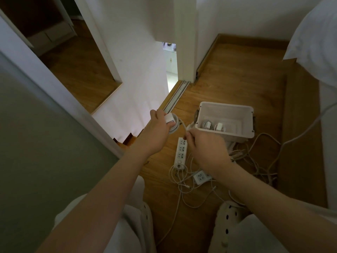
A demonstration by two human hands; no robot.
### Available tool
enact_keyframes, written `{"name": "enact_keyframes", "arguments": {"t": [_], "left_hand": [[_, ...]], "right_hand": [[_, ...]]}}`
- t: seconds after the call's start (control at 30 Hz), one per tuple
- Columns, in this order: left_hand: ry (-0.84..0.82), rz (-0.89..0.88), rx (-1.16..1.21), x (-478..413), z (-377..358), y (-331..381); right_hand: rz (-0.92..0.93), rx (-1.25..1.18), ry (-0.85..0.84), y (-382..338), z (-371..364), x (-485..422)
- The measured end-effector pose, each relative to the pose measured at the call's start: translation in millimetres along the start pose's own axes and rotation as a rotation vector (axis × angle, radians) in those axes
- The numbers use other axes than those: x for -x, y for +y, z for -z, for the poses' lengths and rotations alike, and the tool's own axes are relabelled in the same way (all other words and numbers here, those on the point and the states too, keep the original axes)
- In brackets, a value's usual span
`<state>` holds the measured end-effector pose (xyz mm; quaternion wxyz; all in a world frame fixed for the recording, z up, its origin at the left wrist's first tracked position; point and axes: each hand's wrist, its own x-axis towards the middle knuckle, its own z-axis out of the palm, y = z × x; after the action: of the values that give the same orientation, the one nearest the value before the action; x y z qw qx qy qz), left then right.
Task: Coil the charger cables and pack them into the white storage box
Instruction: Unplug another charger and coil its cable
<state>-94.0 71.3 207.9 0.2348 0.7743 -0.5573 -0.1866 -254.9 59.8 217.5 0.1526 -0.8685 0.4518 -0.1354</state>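
Pale dotted fabric (pixel 228 221) over the person's legs, lowest in frame, on wooden floor (pixel 237 73); left hand (pixel 156 129) closed round white charger brick (pixel 169 119) and its part-wound cable coil (pixel 176 125), right hand (pixel 206 147) pinching that cable's free run just beside the coil. White storage box (pixel 228 112) open on floor near right hand, two coiled chargers (pixel 212 126) inside; power strip (pixel 181 152) and loose cable tangle (pixel 255 161) alongside. Probably light, limp, springy: best held at rigid brick, thumb pinning the loops.
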Motion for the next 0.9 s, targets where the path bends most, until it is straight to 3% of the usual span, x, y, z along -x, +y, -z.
{"name": "enact_keyframes", "arguments": {"t": [0.2,0.37,0.5,0.57,0.67,0.77,0.9], "left_hand": [[0.081,0.146,0.444,0,-5,15],[0.005,0.329,0.862,5,-2,32],[-0.161,0.366,1.491,12,5,38],[-0.242,0.373,1.662,16,10,38],[-0.290,0.318,1.642,14,14,35],[-0.331,0.235,1.460,15,17,35],[-0.399,0.254,1.171,16,26,31]], "right_hand": [[0.093,0.004,-0.115,-18,-15,16],[0.143,-0.064,-0.223,-18,-22,19],[0.142,-0.109,-0.213,-10,-20,12],[0.186,-0.133,-0.217,-2,-18,8],[0.188,-0.141,-0.253,7,-17,5],[0.164,-0.144,-0.299,12,-16,4],[0.151,-0.173,-0.328,21,-13,0]]}}
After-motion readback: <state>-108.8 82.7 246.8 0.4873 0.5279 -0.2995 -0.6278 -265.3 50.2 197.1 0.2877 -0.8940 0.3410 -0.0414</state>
